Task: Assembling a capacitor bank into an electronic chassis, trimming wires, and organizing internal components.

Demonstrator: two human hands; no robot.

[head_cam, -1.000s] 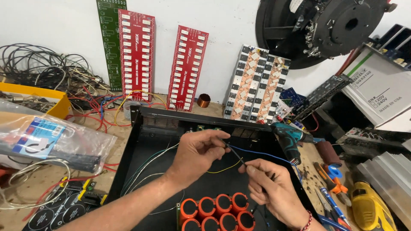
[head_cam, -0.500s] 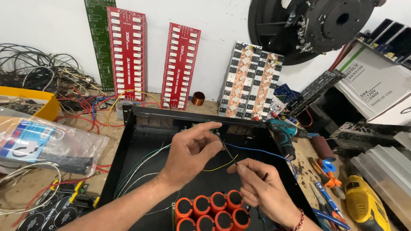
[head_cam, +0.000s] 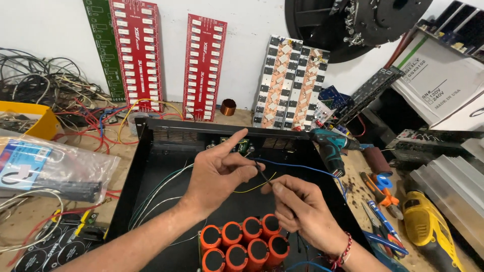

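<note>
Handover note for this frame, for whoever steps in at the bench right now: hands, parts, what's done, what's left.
Left hand: over the open black case, thumb and fingers pinching a thin dark wire, index finger pointing toward the back wall.
Right hand: pinching the same wire's lower end, just above the cluster of orange capacitors.
Blue wire and yellow wire run loose across the case interior.
Teal drill rests on the case's right edge.
Done: capacitors sit in the case. Left: the held wire is not visibly attached to anything.
</note>
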